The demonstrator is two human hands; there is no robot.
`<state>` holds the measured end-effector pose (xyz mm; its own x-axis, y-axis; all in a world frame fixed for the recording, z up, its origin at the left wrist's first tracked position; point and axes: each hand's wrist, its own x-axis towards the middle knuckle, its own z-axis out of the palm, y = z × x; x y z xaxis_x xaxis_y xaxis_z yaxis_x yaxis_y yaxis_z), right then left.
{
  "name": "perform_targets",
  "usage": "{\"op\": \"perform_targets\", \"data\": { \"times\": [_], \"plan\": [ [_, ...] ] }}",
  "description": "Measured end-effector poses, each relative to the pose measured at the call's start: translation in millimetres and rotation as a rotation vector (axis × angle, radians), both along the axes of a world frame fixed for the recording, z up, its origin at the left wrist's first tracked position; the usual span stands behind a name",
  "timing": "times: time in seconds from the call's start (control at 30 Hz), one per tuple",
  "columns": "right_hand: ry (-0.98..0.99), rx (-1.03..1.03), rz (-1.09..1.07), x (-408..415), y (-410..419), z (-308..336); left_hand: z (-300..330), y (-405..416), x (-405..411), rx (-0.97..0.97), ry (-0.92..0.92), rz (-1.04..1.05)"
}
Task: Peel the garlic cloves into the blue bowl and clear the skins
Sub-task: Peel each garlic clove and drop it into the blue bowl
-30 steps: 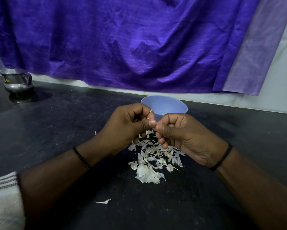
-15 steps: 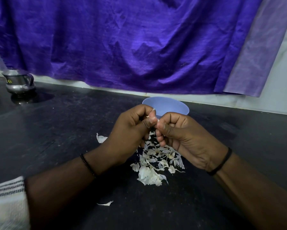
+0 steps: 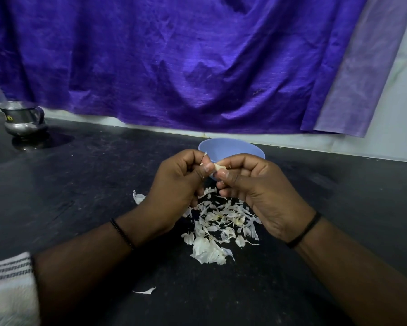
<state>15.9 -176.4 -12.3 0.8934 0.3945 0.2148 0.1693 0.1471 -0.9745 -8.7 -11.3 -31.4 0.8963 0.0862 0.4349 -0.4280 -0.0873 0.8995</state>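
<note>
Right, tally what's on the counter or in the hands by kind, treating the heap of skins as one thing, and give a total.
Blue bowl: 1
Garlic clove, pinched between the left hand and right hand: 1
Heap of skins: 1
Stray skin pieces, one by the left hand and one nearer: 2
Steel pot: 1
Total: 6

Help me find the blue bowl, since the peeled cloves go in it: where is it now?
In the head view the blue bowl stands centre frame on the black counter, just behind both hands, near the purple cloth on the wall.
</note>
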Motion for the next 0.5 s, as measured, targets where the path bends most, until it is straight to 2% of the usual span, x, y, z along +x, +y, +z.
{"op": "perform_targets", "data": {
  "times": [0.17,0.23,0.33,0.5],
  "plan": [
    [-0.228,-0.228,-0.066,-2.1,-2.6,0.9,-0.4,1.6,0.7,0.046,0.001,0.0],
    [-0.242,-0.267,-0.053,-3.4,-2.6,1.8,-0.5,1.1,0.1,0.066,0.007,-0.015],
    [-0.194,-0.236,-0.047,-3.9,-1.8,1.3,-0.5,0.6,0.0,0.077,0.011,-0.029],
    [-0.032,-0.039,-0.056,-5.2,4.4,-3.0,-0.2,0.2,0.4,0.043,0.005,-0.029]
  ]
}}
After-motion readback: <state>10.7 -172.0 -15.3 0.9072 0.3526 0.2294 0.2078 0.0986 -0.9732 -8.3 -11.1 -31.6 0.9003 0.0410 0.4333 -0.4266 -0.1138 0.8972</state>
